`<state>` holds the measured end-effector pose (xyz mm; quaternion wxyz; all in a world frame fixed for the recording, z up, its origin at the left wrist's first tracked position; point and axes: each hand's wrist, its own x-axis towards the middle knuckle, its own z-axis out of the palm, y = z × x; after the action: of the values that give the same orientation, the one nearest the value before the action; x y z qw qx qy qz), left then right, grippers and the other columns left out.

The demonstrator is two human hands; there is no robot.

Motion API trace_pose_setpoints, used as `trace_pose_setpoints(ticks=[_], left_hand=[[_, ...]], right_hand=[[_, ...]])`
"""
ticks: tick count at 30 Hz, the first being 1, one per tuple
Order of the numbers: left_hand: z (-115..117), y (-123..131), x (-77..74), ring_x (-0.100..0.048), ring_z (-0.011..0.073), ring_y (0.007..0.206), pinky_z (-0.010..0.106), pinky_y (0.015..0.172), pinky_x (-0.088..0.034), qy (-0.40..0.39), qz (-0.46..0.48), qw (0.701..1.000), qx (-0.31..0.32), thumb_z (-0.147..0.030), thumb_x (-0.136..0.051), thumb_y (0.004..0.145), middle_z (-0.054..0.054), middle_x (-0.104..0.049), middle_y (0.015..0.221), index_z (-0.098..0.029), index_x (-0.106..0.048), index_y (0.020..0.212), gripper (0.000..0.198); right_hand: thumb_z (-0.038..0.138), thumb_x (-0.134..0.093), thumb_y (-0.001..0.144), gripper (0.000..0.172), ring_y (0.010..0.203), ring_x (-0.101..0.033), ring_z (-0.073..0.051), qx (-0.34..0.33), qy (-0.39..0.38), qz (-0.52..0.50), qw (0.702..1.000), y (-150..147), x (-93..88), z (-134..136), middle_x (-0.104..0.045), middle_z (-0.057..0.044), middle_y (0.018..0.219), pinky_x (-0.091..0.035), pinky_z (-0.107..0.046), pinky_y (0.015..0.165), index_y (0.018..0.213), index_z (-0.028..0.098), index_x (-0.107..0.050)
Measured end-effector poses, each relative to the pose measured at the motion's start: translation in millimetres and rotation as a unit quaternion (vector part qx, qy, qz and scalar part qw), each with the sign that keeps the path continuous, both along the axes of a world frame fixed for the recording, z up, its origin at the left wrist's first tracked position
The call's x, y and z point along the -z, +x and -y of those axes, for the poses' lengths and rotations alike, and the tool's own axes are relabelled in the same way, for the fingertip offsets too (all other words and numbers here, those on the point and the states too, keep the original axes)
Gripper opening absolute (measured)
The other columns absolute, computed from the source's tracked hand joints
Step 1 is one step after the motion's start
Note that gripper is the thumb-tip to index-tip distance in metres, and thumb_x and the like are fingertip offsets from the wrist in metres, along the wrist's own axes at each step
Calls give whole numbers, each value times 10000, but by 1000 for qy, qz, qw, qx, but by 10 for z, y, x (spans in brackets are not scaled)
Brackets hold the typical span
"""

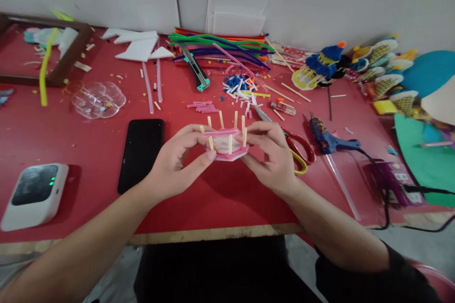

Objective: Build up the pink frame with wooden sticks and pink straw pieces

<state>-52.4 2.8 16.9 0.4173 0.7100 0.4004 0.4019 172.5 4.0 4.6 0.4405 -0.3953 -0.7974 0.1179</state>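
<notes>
Both my hands hold a small craft model (227,142) above the red table (88,151). It has a white base edged in pink, several upright wooden sticks and a pink straw rail across the top. My left hand (177,161) pinches its left side with thumb and fingers. My right hand (270,151) grips its right side, fingers curled round the sticks. Short pink straw pieces (203,106) lie just behind the model.
A black phone (141,151) lies left of my hands, a white device (35,194) further left. Red-and-yellow scissors (298,149) and a blue glue gun (329,139) with cable sit right. Coloured straws (220,45), a box cutter (195,68), a clear tray (97,99) and finished crafts (373,66) lie behind.
</notes>
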Motion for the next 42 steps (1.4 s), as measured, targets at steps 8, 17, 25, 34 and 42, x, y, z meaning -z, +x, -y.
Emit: trace_pose_setpoints(ticks=[8,17,25,34,42], left_hand=[[72,-1,0,-479,299,1285,472,1043,-453,168,-72,979,-90,-287,-613,836,139,-444,1416,-230,-432,1338,537],[16,8,36,-612,285,996,436,899,-450,392,-222,884,-123,-609,-692,774,100,-673,1094,-227,-576,1277,642],[24,9,3,-607,275,947,448,855,-465,389,-221,887,-118,-577,-665,812,68,-686,1032,-303,-619,1203,481],[13,16,4,-611,262,929,434,847,-481,395,-213,886,-115,-505,-712,792,64,-683,1012,-273,-625,1132,420],[26,23,-12,-617,258,914,442,856,-476,386,-207,892,-111,-446,-755,760,76,-675,1031,-261,-621,1118,425]], right_hand=[[195,-577,909,121,930,-588,-195,25,24,21,999,20,-26,39,-563,-56,1014,-526,-381,762,918,232,-692],[122,-609,879,155,902,-589,-193,-23,67,45,996,-31,-3,80,-590,-56,983,-508,-359,760,971,231,-671],[147,-580,902,138,876,-589,-185,-21,64,67,995,-34,-14,93,-603,-37,972,-495,-368,757,966,247,-651],[151,-579,899,120,887,-583,-184,-20,63,71,995,-37,5,103,-593,-40,987,-494,-367,772,911,240,-660],[142,-586,895,121,897,-583,-182,-20,63,73,995,-32,7,101,-595,-42,994,-494,-361,772,919,237,-656]])
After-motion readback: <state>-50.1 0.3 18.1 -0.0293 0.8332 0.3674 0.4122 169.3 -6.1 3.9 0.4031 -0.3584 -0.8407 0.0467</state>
